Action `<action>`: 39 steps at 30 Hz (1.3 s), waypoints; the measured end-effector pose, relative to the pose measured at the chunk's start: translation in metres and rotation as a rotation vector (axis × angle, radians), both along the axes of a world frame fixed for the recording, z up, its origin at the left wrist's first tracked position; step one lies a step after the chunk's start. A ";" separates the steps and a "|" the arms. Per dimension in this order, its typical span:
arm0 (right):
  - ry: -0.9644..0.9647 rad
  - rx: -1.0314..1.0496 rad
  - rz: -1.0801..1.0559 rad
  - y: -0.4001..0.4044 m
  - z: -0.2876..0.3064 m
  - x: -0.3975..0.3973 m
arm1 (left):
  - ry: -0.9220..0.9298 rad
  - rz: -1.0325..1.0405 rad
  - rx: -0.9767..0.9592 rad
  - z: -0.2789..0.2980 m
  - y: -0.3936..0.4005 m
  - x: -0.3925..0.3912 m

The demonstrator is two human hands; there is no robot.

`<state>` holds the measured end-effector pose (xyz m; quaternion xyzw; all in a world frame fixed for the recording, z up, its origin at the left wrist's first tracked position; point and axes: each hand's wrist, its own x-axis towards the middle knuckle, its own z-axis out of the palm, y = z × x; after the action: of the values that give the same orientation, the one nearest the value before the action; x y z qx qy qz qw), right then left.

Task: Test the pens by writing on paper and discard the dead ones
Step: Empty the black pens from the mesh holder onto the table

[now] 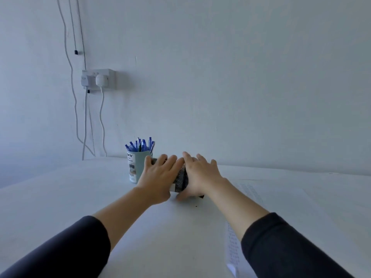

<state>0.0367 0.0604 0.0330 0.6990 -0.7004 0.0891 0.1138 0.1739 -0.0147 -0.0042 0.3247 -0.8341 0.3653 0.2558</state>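
Observation:
A pale printed can (135,167) stands near the back of the white table (60,197), holding several blue pens (140,145) upright. Just right of it sits a dark mesh container (180,181), mostly hidden. My left hand (158,177) wraps its left side and my right hand (200,177) presses against its right side, so both hands grip it between them. Sheets of paper (281,201) with faint printed lines lie flat on the table to the right, under my right forearm.
A wall socket (98,80) with two plugs hangs on the wall at the left, and cables (85,127) drop from it behind the table's back edge. A narrow printed strip of paper (232,249) lies near the front right.

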 end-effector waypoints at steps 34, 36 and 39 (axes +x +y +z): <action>-0.126 0.290 -0.236 0.053 -0.014 0.020 | 1.293 0.091 0.897 -0.007 -0.012 0.111; -0.155 0.301 -0.215 0.057 -0.015 0.016 | 1.300 0.137 0.880 -0.004 -0.004 0.107; -0.164 0.284 -0.182 0.059 -0.017 0.005 | 1.179 0.226 0.620 0.010 0.021 0.090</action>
<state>0.0413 0.1197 0.0156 0.6322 -0.7732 0.0354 -0.0362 0.2635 0.0068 0.0055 0.6132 -0.5822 -0.1050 0.5234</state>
